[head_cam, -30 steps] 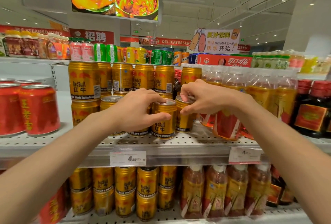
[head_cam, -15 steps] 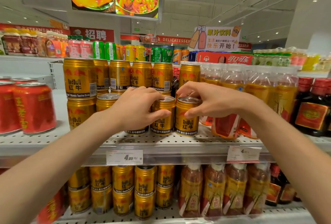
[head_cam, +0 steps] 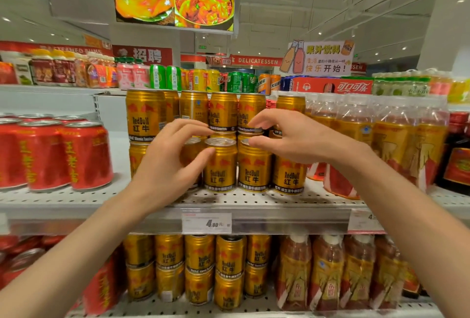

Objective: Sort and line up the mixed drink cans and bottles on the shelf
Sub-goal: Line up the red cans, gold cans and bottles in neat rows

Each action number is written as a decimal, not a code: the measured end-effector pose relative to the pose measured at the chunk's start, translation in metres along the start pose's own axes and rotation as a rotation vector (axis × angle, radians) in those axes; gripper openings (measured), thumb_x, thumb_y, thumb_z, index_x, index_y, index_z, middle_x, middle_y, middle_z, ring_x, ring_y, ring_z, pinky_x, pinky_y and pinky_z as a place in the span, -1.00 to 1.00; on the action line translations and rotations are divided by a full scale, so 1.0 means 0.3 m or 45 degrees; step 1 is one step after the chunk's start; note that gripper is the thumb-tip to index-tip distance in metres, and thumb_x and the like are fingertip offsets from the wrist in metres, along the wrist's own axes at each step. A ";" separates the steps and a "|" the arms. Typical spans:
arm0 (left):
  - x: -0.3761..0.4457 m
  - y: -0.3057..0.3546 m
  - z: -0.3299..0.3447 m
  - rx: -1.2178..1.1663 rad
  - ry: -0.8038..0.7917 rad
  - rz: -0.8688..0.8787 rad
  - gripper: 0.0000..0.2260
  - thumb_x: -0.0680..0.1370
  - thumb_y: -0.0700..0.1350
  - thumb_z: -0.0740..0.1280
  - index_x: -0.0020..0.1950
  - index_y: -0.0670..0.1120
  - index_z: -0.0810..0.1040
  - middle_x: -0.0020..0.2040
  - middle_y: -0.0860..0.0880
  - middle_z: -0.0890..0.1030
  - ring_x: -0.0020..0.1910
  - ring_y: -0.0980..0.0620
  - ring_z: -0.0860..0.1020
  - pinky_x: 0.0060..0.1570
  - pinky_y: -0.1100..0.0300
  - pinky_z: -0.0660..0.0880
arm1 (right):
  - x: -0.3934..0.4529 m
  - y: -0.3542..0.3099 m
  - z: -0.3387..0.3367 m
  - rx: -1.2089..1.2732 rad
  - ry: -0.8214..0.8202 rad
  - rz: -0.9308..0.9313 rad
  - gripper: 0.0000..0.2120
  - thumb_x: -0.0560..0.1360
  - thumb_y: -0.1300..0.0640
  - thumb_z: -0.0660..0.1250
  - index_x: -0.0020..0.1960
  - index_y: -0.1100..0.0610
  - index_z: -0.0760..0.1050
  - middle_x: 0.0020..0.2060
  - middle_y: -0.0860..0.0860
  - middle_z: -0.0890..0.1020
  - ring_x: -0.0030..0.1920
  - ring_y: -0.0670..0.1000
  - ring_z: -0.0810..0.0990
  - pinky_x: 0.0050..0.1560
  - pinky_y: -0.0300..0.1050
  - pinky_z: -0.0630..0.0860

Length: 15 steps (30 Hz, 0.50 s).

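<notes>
Gold Red Bull cans stand in a front row on the middle shelf [head_cam: 254, 202], with more stacked behind them. My left hand [head_cam: 167, 165] hovers at the can [head_cam: 220, 167] left of centre, thumb against its upper side and fingers arched above its lid without closing on it. It partly hides another gold can [head_cam: 190, 150]. My right hand [head_cam: 292, 139] hangs over the neighbouring can [head_cam: 254, 169], thumb tip at its rim and fingers spread above. A third front can [head_cam: 288, 175] stands free to the right.
Red herbal-tea cans [head_cam: 86, 155] fill the shelf's left side. Shrink-wrapped amber tea bottles [head_cam: 381, 139] and dark bottles [head_cam: 457, 160] stand on the right. A price tag [head_cam: 206, 223] hangs on the shelf edge. The lower shelf holds more gold cans [head_cam: 229, 266] and bottles [head_cam: 328, 272].
Both hands gripped the two front gold cans and set them side by side at the shelf front. Now the fingers have lifted off and spread, leaving the cans standing.
</notes>
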<state>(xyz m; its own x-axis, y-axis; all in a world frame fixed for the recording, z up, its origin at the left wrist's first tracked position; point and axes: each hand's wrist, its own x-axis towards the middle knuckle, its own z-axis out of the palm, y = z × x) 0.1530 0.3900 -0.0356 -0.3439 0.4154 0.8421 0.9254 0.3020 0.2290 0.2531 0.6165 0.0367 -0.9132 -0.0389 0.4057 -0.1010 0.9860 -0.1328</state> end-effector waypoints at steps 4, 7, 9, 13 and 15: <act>-0.103 -0.073 -0.107 0.107 0.220 -0.094 -0.80 0.51 -0.18 0.48 0.11 -0.12 0.61 0.05 -0.01 0.56 0.02 0.12 0.52 0.07 0.42 0.45 | 0.072 -0.082 0.059 -0.018 -0.049 -0.068 -0.45 0.55 -0.27 0.29 0.45 -0.03 0.41 0.39 -0.09 0.51 0.37 -0.07 0.47 0.32 -0.10 0.46; -0.164 -0.137 -0.145 0.227 0.318 -0.176 -0.65 0.46 -0.18 0.52 0.21 -0.16 0.53 0.08 -0.07 0.50 0.00 0.03 0.49 -0.01 0.13 0.54 | 0.102 -0.126 0.097 0.035 -0.167 -0.065 -0.32 0.46 -0.33 0.36 0.48 -0.06 0.38 0.40 -0.10 0.50 0.36 -0.05 0.48 0.33 -0.05 0.48; -0.198 -0.169 -0.147 0.225 0.286 -0.280 -0.44 0.45 -0.13 0.54 0.38 -0.16 0.41 0.20 -0.14 0.45 0.10 -0.05 0.50 0.03 0.03 0.55 | 0.111 -0.139 0.117 0.058 -0.189 -0.062 -0.32 0.43 -0.32 0.40 0.46 -0.06 0.39 0.38 -0.09 0.50 0.34 -0.04 0.49 0.32 -0.01 0.50; -0.196 -0.190 -0.151 0.085 0.016 -0.570 -0.15 0.47 0.11 0.49 0.61 -0.01 0.09 0.46 -0.07 0.36 0.32 0.01 0.45 0.28 0.01 0.47 | 0.111 -0.139 0.122 0.068 -0.158 -0.015 -0.37 0.45 -0.25 0.43 0.45 -0.08 0.39 0.36 -0.10 0.49 0.28 -0.07 0.49 0.28 -0.04 0.50; -0.167 -0.196 -0.154 -0.008 -0.090 -0.612 -0.18 0.48 0.16 0.47 0.61 0.07 0.09 0.41 0.07 0.44 0.27 0.15 0.49 0.30 0.06 0.45 | 0.109 -0.140 0.120 0.073 -0.164 -0.005 -0.38 0.46 -0.24 0.43 0.44 -0.09 0.40 0.35 -0.10 0.48 0.26 -0.07 0.49 0.26 -0.06 0.51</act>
<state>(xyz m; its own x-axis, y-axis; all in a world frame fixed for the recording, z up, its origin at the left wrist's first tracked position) 0.1233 0.3118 -0.0686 -0.7426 0.2876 0.6048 0.6598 0.4688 0.5873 0.2132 0.5680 0.0229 -0.9555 -0.0671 0.2871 -0.1238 0.9751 -0.1842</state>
